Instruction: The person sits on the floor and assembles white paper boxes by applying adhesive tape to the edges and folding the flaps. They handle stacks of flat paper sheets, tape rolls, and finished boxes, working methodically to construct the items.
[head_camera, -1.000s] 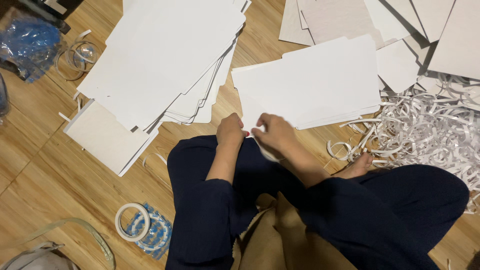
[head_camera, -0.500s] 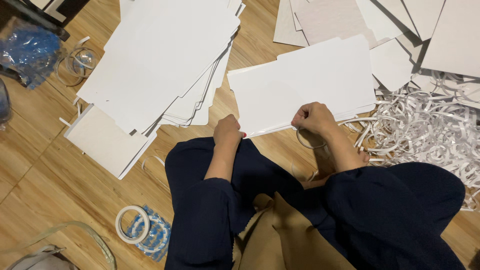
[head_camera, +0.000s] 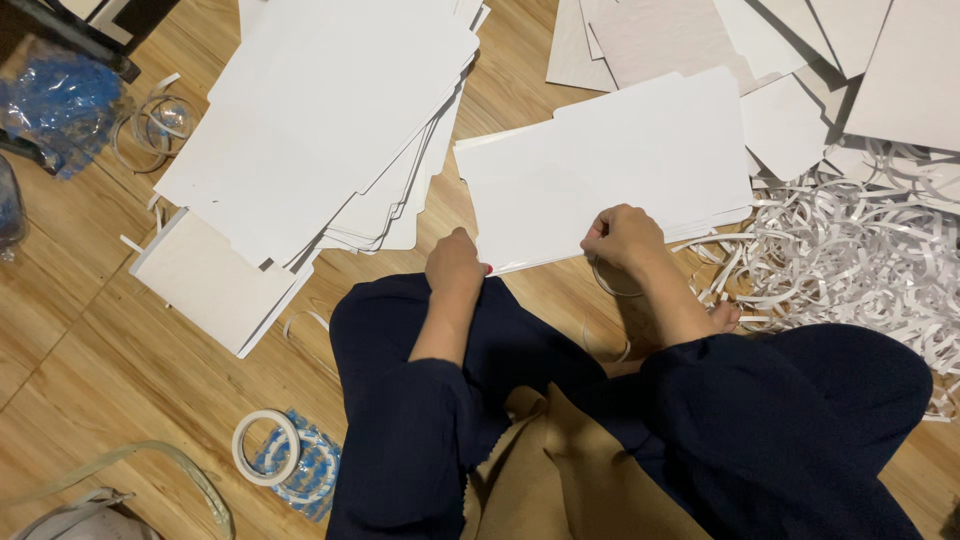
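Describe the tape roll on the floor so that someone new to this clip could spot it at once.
Start from the wooden floor at the lower left, beside the person's dark-trousered knee. There a white tape roll lies flat, a small open ring, half on a blue-and-white patterned packet. Unlike the flat white card sheets and the loose paper strips further up, it is round and hollow.

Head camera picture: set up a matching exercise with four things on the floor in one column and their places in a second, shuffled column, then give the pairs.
Things:
1. tape roll
2. pile of paper strips
3. blue plastic bag
4. white card

Places:
A. top left corner of the picture
B. under both hands, left hand and right hand on its near edge
C. lower left, on the wooden floor
D. right side, beside the person's knee

Pairs: 1-C, 2-D, 3-A, 4-B
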